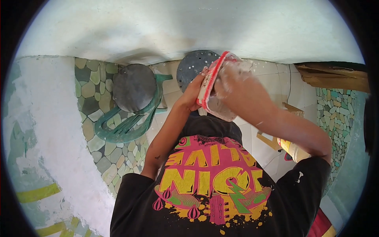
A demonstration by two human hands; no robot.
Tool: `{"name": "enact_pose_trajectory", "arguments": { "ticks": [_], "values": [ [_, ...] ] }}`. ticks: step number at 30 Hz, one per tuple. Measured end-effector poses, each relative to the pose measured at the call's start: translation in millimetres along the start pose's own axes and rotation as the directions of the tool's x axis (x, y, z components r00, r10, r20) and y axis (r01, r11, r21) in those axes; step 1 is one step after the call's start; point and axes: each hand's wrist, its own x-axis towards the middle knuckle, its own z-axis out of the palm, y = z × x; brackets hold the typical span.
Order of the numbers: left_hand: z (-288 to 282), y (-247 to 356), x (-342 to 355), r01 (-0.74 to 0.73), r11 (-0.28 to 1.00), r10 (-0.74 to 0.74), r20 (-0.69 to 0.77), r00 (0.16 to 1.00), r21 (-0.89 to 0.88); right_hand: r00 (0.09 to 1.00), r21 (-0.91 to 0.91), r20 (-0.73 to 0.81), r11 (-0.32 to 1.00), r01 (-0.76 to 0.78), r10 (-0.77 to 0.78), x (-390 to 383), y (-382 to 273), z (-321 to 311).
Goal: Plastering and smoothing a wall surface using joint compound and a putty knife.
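My left hand [192,94] grips a tilted plastic tub [216,70] by its outer side. The tub has a red rim and a pale, marked wall, and its opening faces right. At that opening is my right hand [241,90], bent at the wrist and blurred by motion. White smears cover its fingers, and whether they hold anything is hidden. A pale, whitish surface shows below the right hand, beside the tub's lower end. White specks dot my left fingertips too.
A pale wall [189,23] runs across the far side. Two dark round stool tops, one plain [134,87] and one perforated [191,67], stand by it, near a green plastic chair [118,130]. Brown cardboard [335,77] lies far right; a yellow container [292,149] stands beneath my right forearm.
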Motion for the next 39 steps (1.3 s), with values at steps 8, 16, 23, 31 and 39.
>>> {"name": "enact_pose_trajectory", "arguments": {
  "ticks": [8,16,23,31,39],
  "values": [
    [7.5,4.3,-6.4,-0.104,0.993,0.107,0.068,0.992,-0.050,0.990,0.165,-0.143,0.986,0.034,-0.010,-16.3,8.4,0.7],
    [-1.2,2.2,13.7,-0.076,0.997,0.076,-0.001,0.997,-0.015,0.959,0.058,0.177,0.971,-0.234,0.220,2.3,-2.7,8.1],
    [10.5,-1.2,2.2,-0.273,0.953,0.289,0.131,0.948,-0.131,0.983,0.107,-0.138,0.988,-0.110,0.125,-19.0,-9.9,0.6],
    [-0.1,-14.0,-1.8,-0.461,0.830,0.537,0.226,0.812,-0.315,0.810,0.705,-0.152,0.636,-0.313,0.567,-27.6,3.8,-35.2],
    [-0.8,-37.2,10.7,-0.562,0.798,0.585,0.051,0.810,-0.217,0.649,0.854,-0.214,0.463,-0.238,0.730,4.2,-44.6,9.3]
  ]
}}
